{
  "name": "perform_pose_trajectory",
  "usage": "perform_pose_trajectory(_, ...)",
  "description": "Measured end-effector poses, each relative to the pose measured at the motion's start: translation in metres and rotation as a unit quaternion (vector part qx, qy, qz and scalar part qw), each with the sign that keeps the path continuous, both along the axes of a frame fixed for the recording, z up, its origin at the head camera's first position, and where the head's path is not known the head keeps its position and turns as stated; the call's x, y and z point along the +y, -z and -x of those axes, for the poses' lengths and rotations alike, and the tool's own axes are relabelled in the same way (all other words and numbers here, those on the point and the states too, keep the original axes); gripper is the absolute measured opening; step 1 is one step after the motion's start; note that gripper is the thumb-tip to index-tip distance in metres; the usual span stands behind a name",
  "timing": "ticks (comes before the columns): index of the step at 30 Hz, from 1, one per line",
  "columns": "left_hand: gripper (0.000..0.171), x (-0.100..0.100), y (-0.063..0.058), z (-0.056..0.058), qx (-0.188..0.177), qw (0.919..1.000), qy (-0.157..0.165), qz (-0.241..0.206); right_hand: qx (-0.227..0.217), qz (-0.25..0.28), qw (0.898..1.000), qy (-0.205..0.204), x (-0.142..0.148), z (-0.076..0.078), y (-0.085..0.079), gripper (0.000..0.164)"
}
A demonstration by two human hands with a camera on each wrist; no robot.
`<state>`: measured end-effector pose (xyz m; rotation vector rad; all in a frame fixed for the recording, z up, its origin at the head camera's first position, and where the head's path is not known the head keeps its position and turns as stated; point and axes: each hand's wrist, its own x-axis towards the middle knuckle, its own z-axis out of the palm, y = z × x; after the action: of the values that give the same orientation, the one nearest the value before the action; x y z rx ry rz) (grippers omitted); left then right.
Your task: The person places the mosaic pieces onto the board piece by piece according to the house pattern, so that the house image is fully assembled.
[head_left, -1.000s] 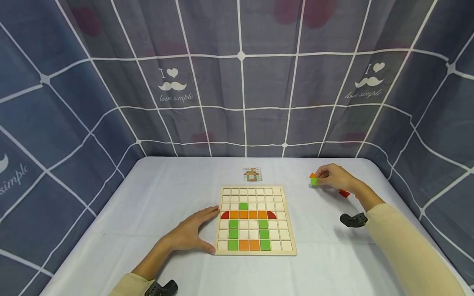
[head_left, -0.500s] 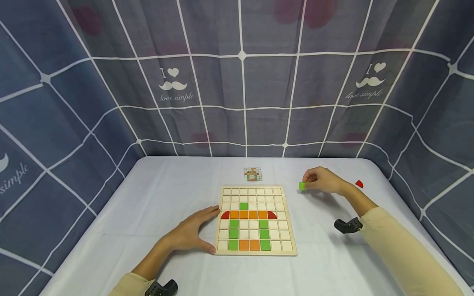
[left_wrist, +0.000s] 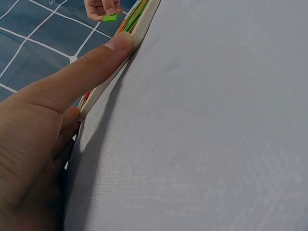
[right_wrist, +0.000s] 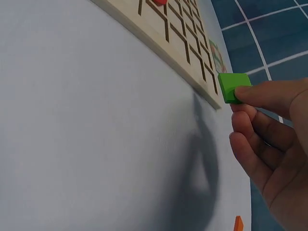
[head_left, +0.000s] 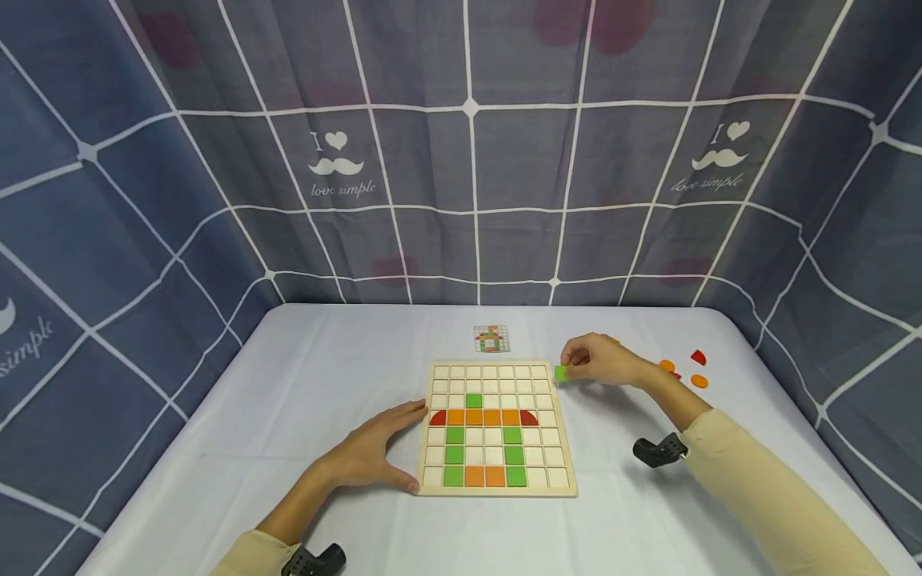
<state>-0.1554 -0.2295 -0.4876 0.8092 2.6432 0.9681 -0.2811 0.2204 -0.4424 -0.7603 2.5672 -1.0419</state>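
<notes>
My right hand [head_left: 601,360] pinches a green square tile [right_wrist: 234,86] between thumb and fingers, just off the far right corner of a wooden grid board [head_left: 564,448]. With fingers spread, my left hand [head_left: 370,448] rests along the board's left edge; its thumb [left_wrist: 91,70] lies on the near corner in the left wrist view. Set in the grid are an orange row [head_left: 473,418] with a red rounded piece [head_left: 529,418] at each end, green squares [head_left: 454,456] in two columns below, one green square above, and two orange squares [head_left: 485,477] in the bottom row.
Behind the board lies a small pattern card [head_left: 491,339]. Loose pieces on the white tablecloth [head_left: 634,496] at the right include a red one [head_left: 698,358] and orange round ones [head_left: 699,382], partly behind my right arm. A dark checked curtain [head_left: 403,160] encloses the table's back and sides.
My right hand has taken the green tile from the loose pieces and carried it left to the board's far right corner. The left hand and the board have stayed put.
</notes>
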Motion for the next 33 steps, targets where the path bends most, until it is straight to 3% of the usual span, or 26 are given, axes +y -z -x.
perform_pose_trajectory(16, 0.118, 0.001, 0.000, -0.001, -0.002, 1.0000, -0.001, 0.004, -0.007, 0.031, 0.998, -0.059, -0.038, -0.012, 0.000, 0.008)
perform_pose_trajectory(33, 0.119, 0.000, -0.001, -0.001, 0.002, 1.0000, 0.000, 0.004, -0.015, 0.064, 0.992, -0.108, -0.081, -0.016, 0.015, 0.003)
